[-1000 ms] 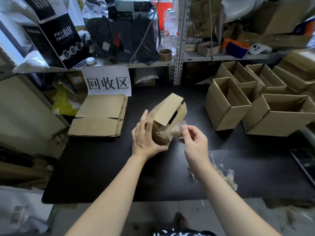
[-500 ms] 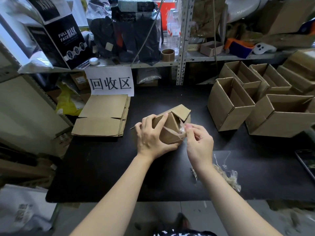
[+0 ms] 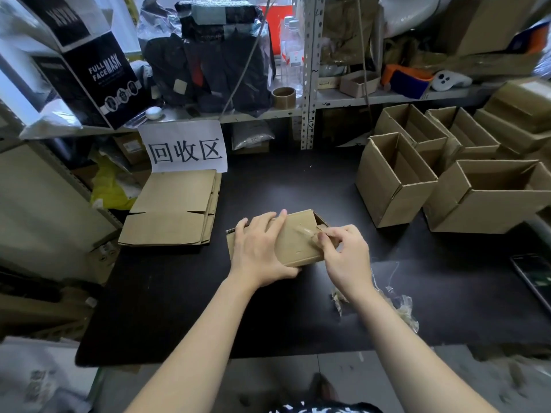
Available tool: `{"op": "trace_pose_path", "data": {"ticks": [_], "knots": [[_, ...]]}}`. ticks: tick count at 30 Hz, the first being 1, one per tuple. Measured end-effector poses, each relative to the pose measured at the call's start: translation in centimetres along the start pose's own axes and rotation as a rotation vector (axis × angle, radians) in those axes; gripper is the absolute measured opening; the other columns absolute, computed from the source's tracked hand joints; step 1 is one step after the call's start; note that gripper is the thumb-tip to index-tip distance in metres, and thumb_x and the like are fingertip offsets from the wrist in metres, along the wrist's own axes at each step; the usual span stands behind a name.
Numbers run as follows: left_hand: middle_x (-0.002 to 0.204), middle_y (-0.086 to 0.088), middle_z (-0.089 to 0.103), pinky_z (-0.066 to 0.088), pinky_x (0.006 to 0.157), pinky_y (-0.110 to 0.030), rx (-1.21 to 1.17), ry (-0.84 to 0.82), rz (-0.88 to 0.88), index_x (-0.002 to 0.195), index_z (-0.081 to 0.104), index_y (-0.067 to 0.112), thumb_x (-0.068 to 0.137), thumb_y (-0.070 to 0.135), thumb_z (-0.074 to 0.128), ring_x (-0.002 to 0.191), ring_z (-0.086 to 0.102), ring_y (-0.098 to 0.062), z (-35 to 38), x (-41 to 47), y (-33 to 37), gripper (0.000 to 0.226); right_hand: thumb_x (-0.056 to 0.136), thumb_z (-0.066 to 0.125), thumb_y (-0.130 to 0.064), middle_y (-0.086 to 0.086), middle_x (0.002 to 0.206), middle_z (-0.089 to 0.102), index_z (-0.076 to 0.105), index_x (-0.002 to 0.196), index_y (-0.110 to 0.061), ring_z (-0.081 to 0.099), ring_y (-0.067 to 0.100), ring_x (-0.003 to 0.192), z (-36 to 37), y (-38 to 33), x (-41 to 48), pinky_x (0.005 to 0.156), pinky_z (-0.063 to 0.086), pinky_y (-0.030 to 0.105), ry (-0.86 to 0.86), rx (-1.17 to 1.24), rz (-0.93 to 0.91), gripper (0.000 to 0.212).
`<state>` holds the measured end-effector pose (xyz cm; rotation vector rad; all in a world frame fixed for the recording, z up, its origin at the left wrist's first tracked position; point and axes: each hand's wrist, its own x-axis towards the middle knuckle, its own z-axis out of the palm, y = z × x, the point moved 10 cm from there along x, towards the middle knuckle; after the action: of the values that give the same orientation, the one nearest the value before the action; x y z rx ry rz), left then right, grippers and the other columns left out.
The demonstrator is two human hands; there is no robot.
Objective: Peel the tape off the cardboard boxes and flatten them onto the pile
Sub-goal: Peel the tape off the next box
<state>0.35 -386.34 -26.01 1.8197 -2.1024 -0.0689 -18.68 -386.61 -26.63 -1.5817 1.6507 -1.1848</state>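
Two hands work a squashed cardboard box (image 3: pixel 298 245) mid-table, one pinching clear tape (image 3: pixel 305 232).
Left hand (image 3: pixel 259 251) lies flat over the box's left part, fingers straight, pressing it onto the black table (image 3: pixel 179 308). Right hand (image 3: pixel 347 259) pinches the tape at the box's right end, where a flap sticks up. Pile (image 3: pixel 176 210) of flattened boxes lies far left, under a paper sign (image 3: pixel 186 147). Open boxes (image 3: pixel 393 180) stand far right. Crumpled tape scraps (image 3: pixel 399 305) lie near right, partly behind the right forearm. Phone (image 3: pixel 533 275) sits at the right edge.
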Motion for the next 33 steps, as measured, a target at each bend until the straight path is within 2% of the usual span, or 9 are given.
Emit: {"op": "trace_pose_path", "data": {"ticks": [3, 6, 10, 13, 17, 23, 26, 30, 33], "knots": [[0.144, 0.007, 0.053, 0.033, 0.107, -0.040, 0.018, 0.046, -0.023, 0.146, 0.048, 0.021, 0.044, 0.072, 0.074, 0.131, 0.048, -0.014, -0.6, 0.0, -0.4, 0.117, 0.087, 0.079, -0.022, -0.006, 0.073, 0.065, 0.067, 0.105, -0.026, 0.061, 0.009, 0.071, -1.3, -0.2, -0.3, 0.070, 0.045, 0.018, 0.041, 0.051, 0.010, 0.022], [0.144, 0.006, 0.054, 0.033, 0.103, -0.040, 0.011, 0.049, -0.051, 0.144, 0.051, 0.019, 0.045, 0.077, 0.071, 0.130, 0.049, -0.014, -0.4, 0.0, 0.0, 0.117, 0.081, 0.086, -0.032, -0.010, 0.073, 0.068, 0.071, 0.097, -0.020, 0.061, 0.009, 0.064, -1.4, -0.8, -0.6, 0.065, 0.049, 0.025, 0.063, -0.013, -0.066, 0.025], [0.147, 0.007, 0.050, 0.029, 0.106, -0.038, -0.018, 0.036, -0.046, 0.148, 0.048, 0.020, 0.047, 0.079, 0.067, 0.133, 0.045, -0.012, 0.0, -0.3, 0.2, 0.119, 0.074, 0.091, -0.021, -0.005, 0.087, 0.069, 0.075, 0.101, -0.014, 0.060, 0.008, 0.073, -0.1, -0.8, -0.9, 0.072, 0.051, 0.024, -0.011, -0.076, -0.131, 0.033], [0.151, 0.009, 0.046, 0.026, 0.109, -0.036, -0.023, 0.013, -0.032, 0.152, 0.042, 0.022, 0.050, 0.072, 0.073, 0.137, 0.041, -0.010, 0.2, -0.4, -0.1, 0.118, 0.081, 0.083, -0.015, -0.007, 0.079, 0.070, 0.077, 0.103, -0.016, 0.060, 0.005, 0.068, 0.0, 0.1, -0.9, 0.070, 0.049, 0.022, -0.064, -0.009, -0.030, 0.022], [0.149, 0.007, 0.048, 0.026, 0.106, -0.036, -0.011, 0.050, -0.093, 0.151, 0.044, 0.021, 0.050, 0.070, 0.077, 0.135, 0.044, -0.013, 0.3, -0.4, -0.6, 0.117, 0.084, 0.082, -0.012, -0.007, 0.084, 0.076, 0.079, 0.100, -0.017, 0.065, 0.004, 0.073, 1.0, 0.3, -1.4, 0.073, 0.051, 0.019, -0.204, 0.222, 0.089, 0.017], [0.145, 0.001, 0.053, 0.025, 0.106, -0.038, 0.007, 0.086, -0.111, 0.147, 0.050, 0.017, 0.046, 0.061, 0.087, 0.131, 0.049, -0.018, 1.2, -0.5, -0.5, 0.116, 0.084, 0.083, -0.009, 0.005, 0.083, 0.077, 0.079, 0.094, -0.018, 0.068, 0.015, 0.078, 0.4, 2.2, -2.8, 0.085, 0.059, 0.042, -0.243, 0.362, 0.190, 0.014], [0.148, 0.001, 0.051, 0.027, 0.107, -0.039, -0.014, 0.139, -0.185, 0.149, 0.048, 0.017, 0.049, 0.062, 0.088, 0.134, 0.046, -0.017, 0.5, 0.0, -2.0, 0.117, 0.085, 0.081, -0.006, 0.009, 0.087, 0.078, 0.079, 0.092, -0.017, 0.070, 0.019, 0.082, -1.8, 3.3, -2.7, 0.086, 0.057, 0.040, -0.143, 0.404, 0.220, 0.013], [0.149, -0.001, 0.051, 0.030, 0.107, -0.040, -0.050, 0.221, -0.267, 0.149, 0.048, 0.017, 0.048, 0.061, 0.091, 0.134, 0.047, -0.019, -1.5, 0.6, -4.8, 0.118, 0.087, 0.079, -0.014, 0.004, 0.087, 0.077, 0.079, 0.097, -0.016, 0.069, 0.017, 0.081, -5.6, 6.2, -2.0, 0.081, 0.055, 0.032, 0.030, 0.197, 0.260, 0.010], [0.147, 0.000, 0.052, 0.030, 0.103, -0.037, -0.075, 0.262, -0.230, 0.149, 0.049, 0.017, 0.047, 0.061, 0.091, 0.131, 0.048, -0.017, -2.4, 0.4, -4.8, 0.119, 0.086, 0.080, -0.026, 0.001, 0.096, 0.071, 0.080, 0.102, -0.015, 0.067, 0.018, 0.084, -3.9, 8.7, -2.5, 0.079, 0.048, 0.024, -0.054, -0.112, 0.254, 0.019]]}}
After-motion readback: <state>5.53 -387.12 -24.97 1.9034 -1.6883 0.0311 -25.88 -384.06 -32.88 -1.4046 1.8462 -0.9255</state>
